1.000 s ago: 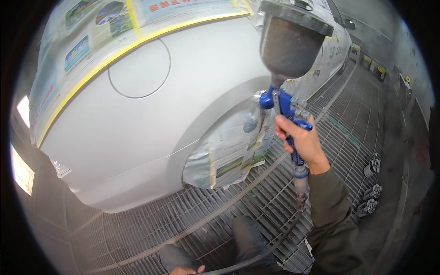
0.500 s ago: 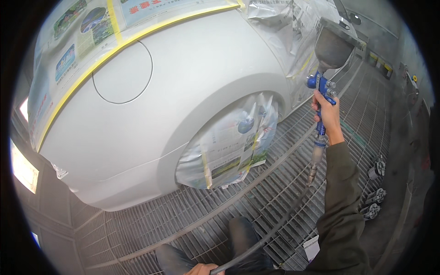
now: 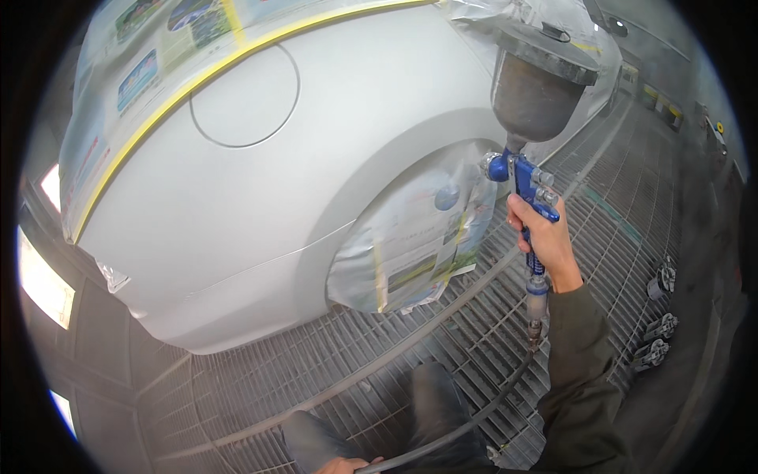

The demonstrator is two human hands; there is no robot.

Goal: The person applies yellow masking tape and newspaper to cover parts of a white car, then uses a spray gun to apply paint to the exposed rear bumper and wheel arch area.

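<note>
My right hand (image 3: 545, 241) grips a blue spray gun (image 3: 527, 178) with a dark cup (image 3: 533, 95) on top. Its nozzle faces a light grey car rear panel (image 3: 379, 87), which has a round flap (image 3: 245, 99) and is bordered by yellow tape (image 3: 154, 126). The wheel (image 3: 407, 245) below is wrapped in printed masking sheet. At the lower edge, my left hand (image 3: 341, 464) is closed on the black air hose (image 3: 466, 433), which runs up to the gun's handle.
A metal grating floor (image 3: 260, 395) surrounds the car, with my knees above it. Several small grey fittings (image 3: 659, 324) lie at the right near a dark wall (image 3: 703, 237). Cans (image 3: 663, 107) stand farther back. Bright windows (image 3: 43, 284) show at the left.
My right hand and the gun moved right and up, then came back left and down, nearer the wheel arch. A haze now hangs over the wrapped wheel.
</note>
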